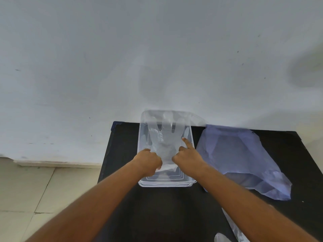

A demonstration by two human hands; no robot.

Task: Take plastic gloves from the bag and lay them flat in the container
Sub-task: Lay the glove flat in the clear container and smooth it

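A clear plastic container point(143, 184) stands on the black table point(157, 206) against the wall. A thin clear plastic glove point(164, 137) lies spread inside it, fingers pointing away from me. My left hand point(148, 161) is curled and grips the glove's cuff at its left edge. My right hand point(187, 157) holds the cuff's right side, with its index finger stretched forward along the glove's edge. The bluish plastic bag point(241, 159) lies flat to the right of the container.
Another piece of clear plastic point(232, 231) lies at the table's near right, partly under my right forearm. A white wall rises right behind the table. Tiled floor point(26, 189) shows to the left of the table.
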